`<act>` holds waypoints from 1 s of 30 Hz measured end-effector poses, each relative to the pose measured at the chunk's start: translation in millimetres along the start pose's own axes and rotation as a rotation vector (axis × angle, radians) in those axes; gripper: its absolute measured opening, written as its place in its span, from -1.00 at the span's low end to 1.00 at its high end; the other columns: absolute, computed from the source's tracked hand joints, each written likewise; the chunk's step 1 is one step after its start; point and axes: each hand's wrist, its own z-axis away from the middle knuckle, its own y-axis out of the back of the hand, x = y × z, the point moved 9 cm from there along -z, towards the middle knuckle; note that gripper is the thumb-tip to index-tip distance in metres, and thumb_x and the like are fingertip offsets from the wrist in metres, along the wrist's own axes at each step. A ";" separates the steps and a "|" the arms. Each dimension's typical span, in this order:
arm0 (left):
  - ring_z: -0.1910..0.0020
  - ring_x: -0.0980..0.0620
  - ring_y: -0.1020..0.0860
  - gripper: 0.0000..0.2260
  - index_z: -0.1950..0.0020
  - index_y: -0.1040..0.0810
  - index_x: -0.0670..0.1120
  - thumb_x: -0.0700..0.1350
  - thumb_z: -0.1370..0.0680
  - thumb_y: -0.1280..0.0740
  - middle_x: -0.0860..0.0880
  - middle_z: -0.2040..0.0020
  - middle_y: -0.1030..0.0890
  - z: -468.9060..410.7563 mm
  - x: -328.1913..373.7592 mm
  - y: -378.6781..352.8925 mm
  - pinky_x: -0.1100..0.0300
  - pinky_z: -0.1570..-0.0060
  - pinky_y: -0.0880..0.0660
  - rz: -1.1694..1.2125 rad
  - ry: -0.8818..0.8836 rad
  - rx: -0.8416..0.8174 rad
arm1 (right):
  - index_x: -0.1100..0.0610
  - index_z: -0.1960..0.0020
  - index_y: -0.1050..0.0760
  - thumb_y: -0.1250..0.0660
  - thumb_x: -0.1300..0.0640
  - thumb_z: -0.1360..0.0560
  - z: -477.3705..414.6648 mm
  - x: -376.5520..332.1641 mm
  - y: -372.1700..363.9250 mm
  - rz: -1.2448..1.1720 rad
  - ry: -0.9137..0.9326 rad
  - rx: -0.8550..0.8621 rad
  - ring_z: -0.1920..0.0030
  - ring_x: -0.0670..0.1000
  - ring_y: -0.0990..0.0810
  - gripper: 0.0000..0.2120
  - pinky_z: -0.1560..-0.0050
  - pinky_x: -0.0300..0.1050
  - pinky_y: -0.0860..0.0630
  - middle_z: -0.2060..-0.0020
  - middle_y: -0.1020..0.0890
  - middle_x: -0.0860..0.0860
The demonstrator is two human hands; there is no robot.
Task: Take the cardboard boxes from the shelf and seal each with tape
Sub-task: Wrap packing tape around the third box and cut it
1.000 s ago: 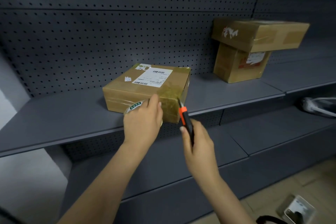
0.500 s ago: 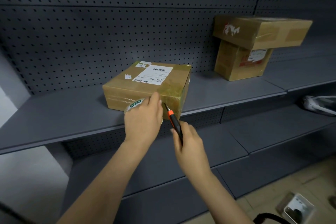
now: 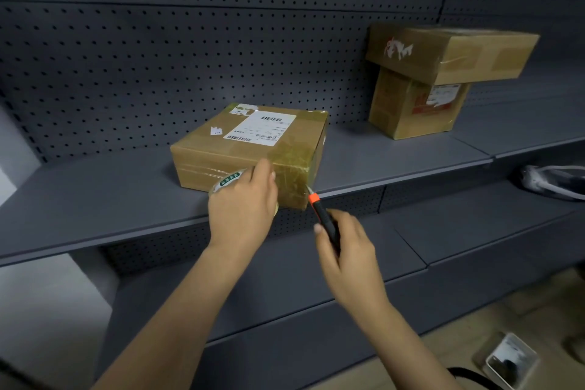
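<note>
Okay, mid-seal on the first box [image 3: 253, 149]. It sits on the shelf [image 3: 95, 193] right in front of both hands, not taken off. The top and the near right corner already carry glossy tape.

The left hand [image 3: 242, 209] grips the tape roll [image 3: 229, 182]. Its fingers [image 3: 265, 169] are curled over the roll and press it against the box's front face. The right hand [image 3: 345, 250] holds the knife [image 3: 319, 212]. Those fingers [image 3: 318, 229] are wrapped tight round the black handle, and the orange collar and blade tip point up, touching the box's front right corner.

Judgement: the strip is laid and this is the cut-off step. What's left is to free the roll and smooth the end down. Two more boxes [image 3: 449, 51] are stacked well to the right of the knife hand, on the same shelf. I can't tell if they need fresh tape.

Versus half a second ago:
- The blade tip has moved right, from just beside the left thumb to the box corner.
- The right hand has shifted right with it.
- The left hand and roll stay put.
- The box hasn't moved.
</note>
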 end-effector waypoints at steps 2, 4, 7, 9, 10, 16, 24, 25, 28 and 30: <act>0.56 0.02 -0.28 -0.86 0.13 -0.45 -0.11 -0.11 -0.60 -0.21 0.01 0.45 -0.47 -0.4 0.6 -0.3 0.26 0.50 -0.13 -0.007 0.004 -0.001 | 0.06 -0.20 -0.44 -0.23 0.07 -0.61 -8.4 -3.4 8.1 -0.023 0.005 0.021 0.08 -0.10 -0.46 -0.82 0.16 -0.26 -0.29 0.09 -0.48 -0.12; 0.56 0.02 -0.29 -0.86 0.13 -0.46 -0.11 -0.11 -0.60 -0.22 0.01 0.45 -0.47 -0.6 1.7 -0.6 0.26 0.50 -0.13 -0.008 0.002 0.002 | 0.04 -0.16 -0.42 -0.19 0.11 -0.61 -18.5 -4.3 15.8 -0.046 -0.001 0.050 0.07 -0.11 -0.42 -0.86 0.15 -0.31 -0.29 0.09 -0.46 -0.15; 0.55 0.04 -0.26 -0.87 0.14 -0.46 -0.11 -0.12 -0.59 -0.24 0.02 0.45 -0.47 -0.9 3.1 -0.2 0.27 0.50 -0.13 -0.005 0.006 0.010 | 0.06 -0.16 -0.40 -0.08 0.09 -0.58 -41.6 0.3 24.7 -0.043 -0.014 0.101 0.06 -0.09 -0.39 -0.79 0.13 -0.29 -0.28 0.08 -0.45 -0.11; 0.54 0.05 -0.24 -0.87 0.14 -0.46 -0.11 -0.12 -0.59 -0.23 0.03 0.45 -0.47 -0.9 3.3 0.0 0.27 0.49 -0.13 -0.002 0.010 0.013 | 0.14 -0.20 -0.42 -0.08 0.11 -0.62 -63.4 13.0 27.4 -0.009 -0.054 0.127 0.01 0.00 -0.42 -0.77 0.05 -0.14 -0.33 0.03 -0.47 0.00; 0.53 0.05 -0.23 -0.87 0.14 -0.45 -0.10 -0.11 -0.59 -0.23 0.03 0.45 -0.47 -0.7 3.3 0.0 0.27 0.49 -0.14 -0.005 0.012 0.013 | 0.17 -0.20 -0.42 -0.09 0.12 -0.63 -75.5 21.3 28.9 0.024 -0.079 0.148 -0.01 0.05 -0.43 -0.76 0.02 -0.05 -0.37 0.01 -0.47 0.06; 0.52 0.06 -0.23 -0.86 0.17 -0.47 -0.10 -0.12 -0.58 -0.24 0.04 0.46 -0.45 -1.9 5.6 1.9 0.25 0.46 -0.14 -0.040 0.021 0.028 | 0.31 -0.22 -0.39 -0.22 0.05 -0.62 -142.9 64.5 20.1 0.387 -0.198 0.120 -0.14 0.25 -0.44 -0.66 -0.11 0.10 -0.40 -0.11 -0.49 0.25; 0.57 0.01 -0.36 -0.84 0.19 -0.48 -0.09 -0.11 -0.58 -0.25 0.05 0.47 -0.44 -1.6 4.8 -1.1 0.25 0.48 -0.14 -0.078 0.055 0.004 | 0.28 -0.23 -0.42 -0.24 -0.06 -0.61 -172.0 93.3 -19.2 0.608 -0.218 -0.085 -0.21 0.23 -0.43 -0.59 -0.16 0.03 -0.39 -0.15 -0.55 0.23; 0.57 0.02 -0.35 -0.83 0.19 -0.48 -0.09 -0.11 -0.59 -0.23 0.05 0.47 -0.43 -1.7 4.8 -1.3 0.26 0.48 -0.13 -0.085 0.058 0.001 | 0.28 -0.23 -0.42 -0.24 -0.08 -0.61 -172.4 95.5 -19.8 0.628 -0.219 -0.097 -0.21 0.23 -0.43 -0.58 -0.17 0.03 -0.38 -0.16 -0.55 0.23; 0.57 0.03 -0.33 -0.80 0.18 -0.48 -0.09 -0.08 -0.60 -0.18 0.05 0.47 -0.42 -1.3 4.4 -1.9 0.27 0.48 -0.10 -0.084 0.069 -0.006 | 0.27 -0.24 -0.45 -0.22 -0.02 -0.62 -168.6 82.7 -8.7 0.558 -0.147 0.003 -0.20 0.23 -0.42 -0.62 -0.18 0.04 -0.35 -0.16 -0.53 0.23; 0.58 0.02 -0.34 -0.81 0.17 -0.47 -0.09 -0.08 -0.60 -0.19 0.05 0.47 -0.42 -0.7 4.0 -2.8 0.28 0.49 -0.09 -0.073 0.083 -0.014 | 0.25 -0.20 -0.50 -0.23 0.09 -0.61 -159.0 53.2 6.8 0.289 0.012 0.146 -0.16 0.19 -0.43 -0.73 -0.16 0.04 -0.36 -0.12 -0.55 0.18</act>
